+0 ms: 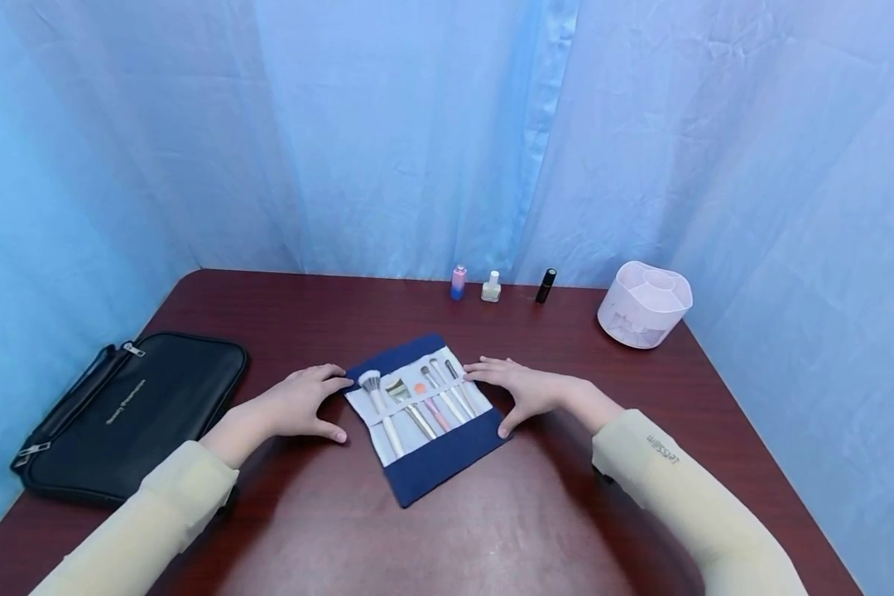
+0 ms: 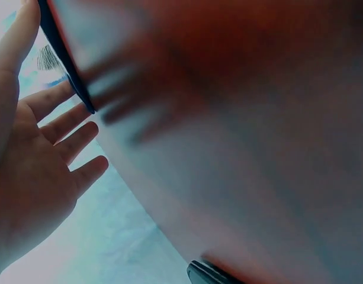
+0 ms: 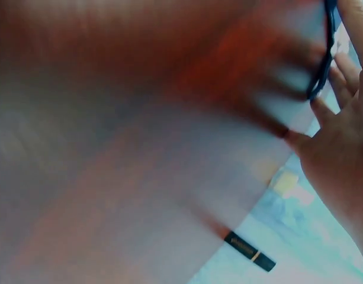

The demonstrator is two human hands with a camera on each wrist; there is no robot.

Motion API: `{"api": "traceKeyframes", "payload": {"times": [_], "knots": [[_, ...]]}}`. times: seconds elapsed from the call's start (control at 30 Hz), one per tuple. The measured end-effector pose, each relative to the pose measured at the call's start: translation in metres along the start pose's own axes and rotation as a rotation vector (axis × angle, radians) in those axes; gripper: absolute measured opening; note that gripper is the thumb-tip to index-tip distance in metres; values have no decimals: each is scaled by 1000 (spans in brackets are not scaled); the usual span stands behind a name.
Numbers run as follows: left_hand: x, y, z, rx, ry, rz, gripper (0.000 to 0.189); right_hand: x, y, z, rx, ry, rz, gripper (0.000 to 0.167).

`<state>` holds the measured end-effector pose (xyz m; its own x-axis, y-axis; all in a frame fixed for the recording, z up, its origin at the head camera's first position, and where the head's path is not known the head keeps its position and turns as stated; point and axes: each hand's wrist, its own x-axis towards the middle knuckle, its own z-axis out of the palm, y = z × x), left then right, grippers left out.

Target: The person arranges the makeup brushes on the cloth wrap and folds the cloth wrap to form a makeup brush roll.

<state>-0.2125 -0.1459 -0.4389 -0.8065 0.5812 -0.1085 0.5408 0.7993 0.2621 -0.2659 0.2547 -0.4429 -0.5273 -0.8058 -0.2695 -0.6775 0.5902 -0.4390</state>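
A navy makeup brush roll (image 1: 437,459) lies unfolded on the table, tilted in the head view. Across its pale inner side, a strap holds several brushes, among them a fluffy white-tipped brush (image 1: 382,412) and a pink-handled one with an orange tip (image 1: 430,401). My left hand (image 1: 301,403) is at the roll's left edge, fingertips right at its corner and thumb apart. At the right edge is my right hand (image 1: 525,389), fingers stretched along the side and thumb near the lower corner. Both wrist views show the fingers spread beside the navy edge (image 2: 71,68).
A black zippered case (image 1: 134,414) lies at the left. Along the back stand a pink-and-blue bottle (image 1: 458,283), a white-capped nail polish bottle (image 1: 491,289) and a black tube (image 1: 545,286). A white compartmented organizer (image 1: 633,319) sits back right. Blue curtains (image 1: 417,141) surround the table.
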Motion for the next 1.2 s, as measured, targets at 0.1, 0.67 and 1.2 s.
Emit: {"api": "traceKeyframes", "payload": {"times": [0.1,0.67,1.2], "knots": [[-6,3,4,18,27,32,85,2,8,-10,17,-38,-4,96],[-27,20,5,-14,29,85,73,7,20,-32,-54,-51,127,82],[48,-5,-23,-50,-49,114,88,-15,-71,8,59,248,292,89]]}}
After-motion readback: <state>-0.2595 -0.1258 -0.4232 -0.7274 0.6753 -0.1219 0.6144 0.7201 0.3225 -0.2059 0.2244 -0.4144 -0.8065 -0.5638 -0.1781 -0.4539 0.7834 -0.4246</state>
